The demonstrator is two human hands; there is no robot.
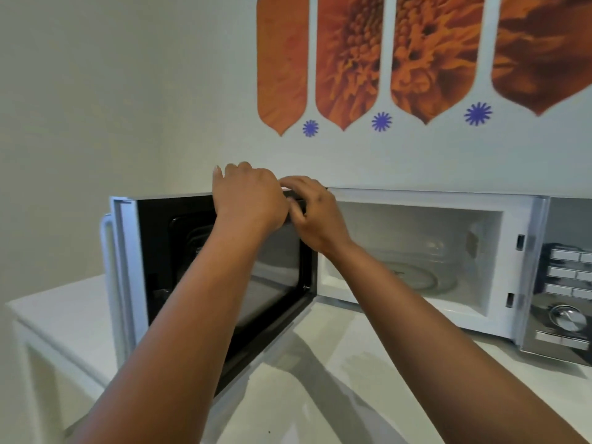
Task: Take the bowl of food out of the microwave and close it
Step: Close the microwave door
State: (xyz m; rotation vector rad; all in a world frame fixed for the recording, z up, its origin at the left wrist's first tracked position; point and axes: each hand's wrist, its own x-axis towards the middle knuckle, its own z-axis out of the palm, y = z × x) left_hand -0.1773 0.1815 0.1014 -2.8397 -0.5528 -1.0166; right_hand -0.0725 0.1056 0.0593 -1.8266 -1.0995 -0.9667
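This looks like a small kitchen corner in a home or a break room. A white microwave [416, 251] with its door [205, 267] swung open sits on a plain white surface [320, 395] against a pale wall, which carries orange flower-print decals [352, 59] and small purple stars [381, 121].

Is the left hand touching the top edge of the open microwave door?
Touching. The head view shows the left hand laid over the top edge of the microwave door, with no gap visible between them.
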